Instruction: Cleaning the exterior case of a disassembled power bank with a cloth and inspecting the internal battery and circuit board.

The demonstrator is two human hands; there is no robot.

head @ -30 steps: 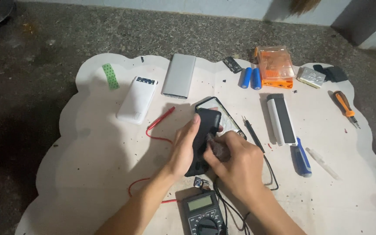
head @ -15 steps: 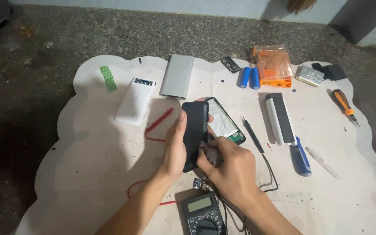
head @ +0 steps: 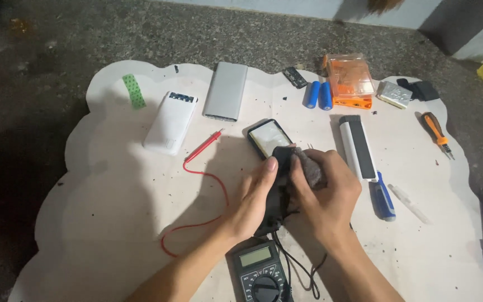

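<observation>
- Work surface: white scallop-edged mat (head: 113, 223) laid on a dark speckled stone floor (head: 40, 50), probably to keep small parts visible against a pale ground
- Left hand (head: 252, 198): fingers nearly straight and close together, laid flat along the left side of a black slab-shaped case (head: 275, 207); reads as a steadying brace, not a full wrap
- Right hand (head: 322, 193): fingers curled shut around a grey fuzzy cloth pad (head: 308, 168), thumb pressing the case's upper end
- Black case position: near the middle of the mat, towards its near edge, sandwiched between both palms; its top end shows just past the fingertips, the rest is hidden by them
- A black-rimmed phone-like panel with a pale screen (head: 268, 138) lies flat just beyond the fingertips, touching or overlapping the case end; cannot tell which
- Black digital multimeter (head: 259, 274) at the near edge, under the wrists; its red probe lead (head: 202, 168) loops off to the left, black leads (head: 303, 268) trail towards the right wrist
- Far edge, parked clear of the hands: white power bank (head: 170, 122), silver power bank (head: 226, 91), two blue cylindrical cells (head: 318, 95), orange clear plastic box (head: 349, 80)
- Right side: white-and-black bar (head: 358, 146), blue-handled tool (head: 383, 197), orange-handled screwdriver (head: 436, 133)
</observation>
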